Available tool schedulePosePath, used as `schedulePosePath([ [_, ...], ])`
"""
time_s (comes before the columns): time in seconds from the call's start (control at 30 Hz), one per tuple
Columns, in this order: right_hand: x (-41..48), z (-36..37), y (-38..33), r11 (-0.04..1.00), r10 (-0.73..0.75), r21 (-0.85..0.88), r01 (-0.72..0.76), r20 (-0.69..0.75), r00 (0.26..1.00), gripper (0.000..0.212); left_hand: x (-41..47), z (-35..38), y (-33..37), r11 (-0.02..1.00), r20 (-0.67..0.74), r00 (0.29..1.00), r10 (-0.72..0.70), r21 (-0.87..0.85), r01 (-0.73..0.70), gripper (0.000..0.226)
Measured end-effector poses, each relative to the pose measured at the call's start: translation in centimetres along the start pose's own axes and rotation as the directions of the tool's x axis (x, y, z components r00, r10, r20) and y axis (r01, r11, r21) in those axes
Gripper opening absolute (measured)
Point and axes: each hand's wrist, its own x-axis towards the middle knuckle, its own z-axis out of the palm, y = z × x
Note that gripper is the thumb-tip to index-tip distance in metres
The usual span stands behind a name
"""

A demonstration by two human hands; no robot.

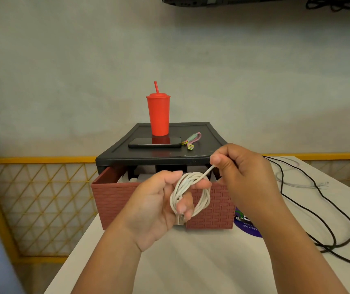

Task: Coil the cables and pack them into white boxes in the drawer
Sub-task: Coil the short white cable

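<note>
At lower centre of the frame, above the worktop point(191, 262), the left hand point(157, 206) gripped the coiled white cable point(205, 198) in its fingers while the right hand point(239, 172) pinched its free end. A slack tuck looked likely to let the loops spring apart. Just behind, the drawer point(212, 211) stood open; at right a black cable point(326, 248) lay uncoiled.

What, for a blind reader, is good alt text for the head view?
The left hand holds a coiled white cable while the right hand pinches its loose end, in front of an open red drawer. A red cup and phone sit on the black cabinet; black cables lie to the right.
</note>
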Motion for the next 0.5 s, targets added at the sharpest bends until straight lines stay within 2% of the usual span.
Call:
schedulePosePath([
  [0.17, 0.01, 0.06, -0.17, 1.0, 0.002, -0.014, -0.002, -0.038, 0.999, 0.025, -0.05, -0.14, 0.2, 0.997, 0.014, 1.0, 0.001, 0.077, -0.002, 0.028],
  [0.3, 0.09, -0.09, -0.02, 0.992, 0.092, 0.08, -0.094, 0.029, 0.995, 0.024, -0.15, 0.22, 0.01, 0.988, -0.062, 0.998, 0.025, 0.151, -0.016, 0.031],
  [0.4, 0.22, -0.52, 0.34, 0.983, 0.144, 0.095, -0.155, 0.115, 0.983, 0.021, -0.05, -0.05, -0.01, 0.998, -0.097, 0.995, 0.015, 0.067, -0.009, 0.028],
  [0.5, 0.26, -0.46, 0.29, 0.987, 0.121, 0.09, -0.132, 0.123, 0.985, 0.022, 0.1, -0.27, 0.01, 0.999, -0.113, 0.994, 0.007, -0.044, -0.012, 0.03],
])
